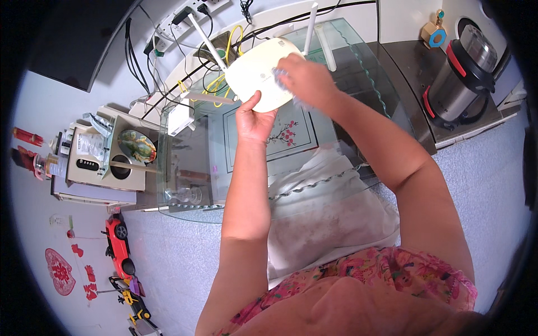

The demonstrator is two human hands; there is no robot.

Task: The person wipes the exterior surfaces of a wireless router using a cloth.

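Note:
A white Wi-Fi router [256, 59] with several stick antennas is held up above a glass-topped stand [252, 147]. My left hand [257, 119] grips its near edge, the thumb lying on the face. Over the right part of that face, my right hand [309, 80] is closed around a crumpled whitish-blue cloth [280, 79], which appears blurred against the casing. One antenna [208, 44] sticks up at the far left, another [311, 29] at the far right. A smaller white network box [180, 117] stands left of the router.
Yellow cables [216, 90] and black cords hang behind, below a power strip [178, 23]. A steel vacuum flask [456, 84] stands right, near a gold-and-blue ornament [433, 34]. On the left are a speaker [94, 168] and a decorated plate [136, 145]. Toy vehicles [119, 243] stand on the floor.

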